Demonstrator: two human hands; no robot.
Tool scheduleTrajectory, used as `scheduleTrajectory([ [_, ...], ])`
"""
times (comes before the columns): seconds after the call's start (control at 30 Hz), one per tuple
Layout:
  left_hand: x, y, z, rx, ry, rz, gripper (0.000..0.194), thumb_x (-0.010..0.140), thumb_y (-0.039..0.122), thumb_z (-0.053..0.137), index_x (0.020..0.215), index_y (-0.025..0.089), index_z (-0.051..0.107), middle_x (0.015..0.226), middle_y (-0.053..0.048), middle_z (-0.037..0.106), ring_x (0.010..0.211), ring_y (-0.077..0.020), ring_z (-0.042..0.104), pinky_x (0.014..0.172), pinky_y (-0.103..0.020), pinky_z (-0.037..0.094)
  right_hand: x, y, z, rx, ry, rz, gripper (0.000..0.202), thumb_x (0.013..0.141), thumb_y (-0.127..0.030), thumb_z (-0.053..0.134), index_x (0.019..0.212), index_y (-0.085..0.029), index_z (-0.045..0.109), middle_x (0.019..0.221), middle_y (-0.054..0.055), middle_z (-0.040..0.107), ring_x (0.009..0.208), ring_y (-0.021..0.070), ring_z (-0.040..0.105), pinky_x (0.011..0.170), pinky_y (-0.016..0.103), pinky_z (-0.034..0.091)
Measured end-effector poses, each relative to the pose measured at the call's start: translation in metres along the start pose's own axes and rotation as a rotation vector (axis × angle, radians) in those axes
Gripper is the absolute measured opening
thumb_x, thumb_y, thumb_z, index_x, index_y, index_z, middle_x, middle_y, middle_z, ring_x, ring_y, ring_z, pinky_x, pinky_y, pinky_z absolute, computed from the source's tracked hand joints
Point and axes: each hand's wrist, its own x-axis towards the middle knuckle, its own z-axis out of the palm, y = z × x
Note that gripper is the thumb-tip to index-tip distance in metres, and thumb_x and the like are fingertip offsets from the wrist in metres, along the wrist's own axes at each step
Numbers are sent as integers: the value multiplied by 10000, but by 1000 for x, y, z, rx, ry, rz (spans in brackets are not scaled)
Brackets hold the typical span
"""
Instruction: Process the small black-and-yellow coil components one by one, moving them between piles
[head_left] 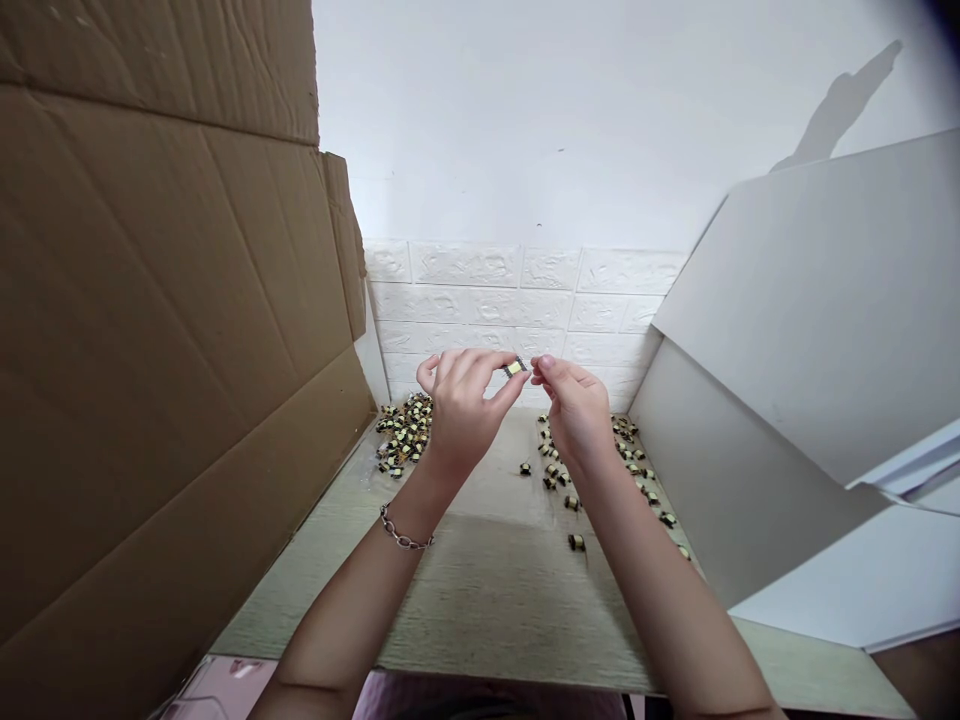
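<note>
My left hand (466, 400) pinches a small component (515, 368) with a yellow middle and dark ends between thumb and forefinger, raised above the table. Just to its right, my right hand (576, 400) has thumb and forefinger pressed together close to the component's right end; whatever they hold is too small to make out. Similar parts lie in a dense pile (405, 435) on the left, partly behind my left hand. More are scattered on the right, and one single part (525, 468) sits between the two groups.
The pale wooden table (510, 610) runs back to a white brick-patterned wall (465, 265). A tall cardboard sheet (150, 330) stands along the left side, and white panels (817, 320) enclose the right side.
</note>
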Motion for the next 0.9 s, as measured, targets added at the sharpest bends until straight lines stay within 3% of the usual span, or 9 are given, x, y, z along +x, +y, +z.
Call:
scheduleTrajectory([
  [0.63,-3,1,2,-10,-41,42,130,753,365,543,794,246,579,795,30,654,789,-138,557,847,-352,231,-1,-5,0,-34,-5,-9,124,601,-304,653,590,-184,626,616,-23,589,648,91,502,692,249,382],
  [0.9,-4,2,1,-24,-59,72,133,758,364,537,811,246,570,809,23,653,798,-142,554,851,-354,224,-1,-4,-3,-80,-18,-45,166,621,-307,636,548,-174,571,566,-33,511,600,85,445,628,237,363],
])
